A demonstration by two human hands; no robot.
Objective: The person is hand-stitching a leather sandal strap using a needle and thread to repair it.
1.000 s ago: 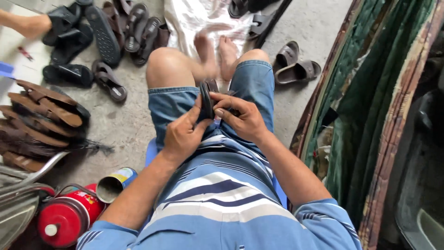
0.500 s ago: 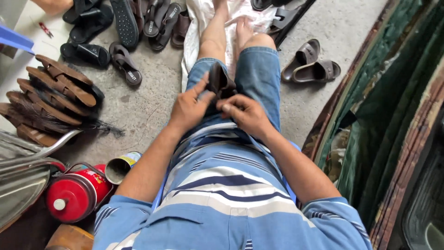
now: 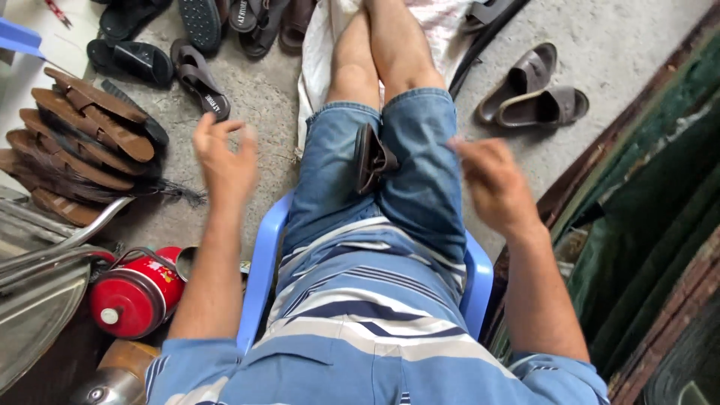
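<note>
A dark brown sandal stands on edge between my thighs, on my blue denim shorts. My left hand is raised to the left of my lap, fingers curled and apart, holding nothing. My right hand hovers to the right of my lap, blurred, fingers loosely bent and empty. Neither hand touches the sandal. I sit on a blue plastic chair.
A stack of brown sandals lies at left, black sandals at top left, a grey-brown pair at right. A red canister and a can stand by the chair. A green tarp borders the right. White cloth lies under my legs.
Both hands let go of the sandal and moved apart, left hand to the left, right hand to the right. The sandal now rests alone between my thighs.
</note>
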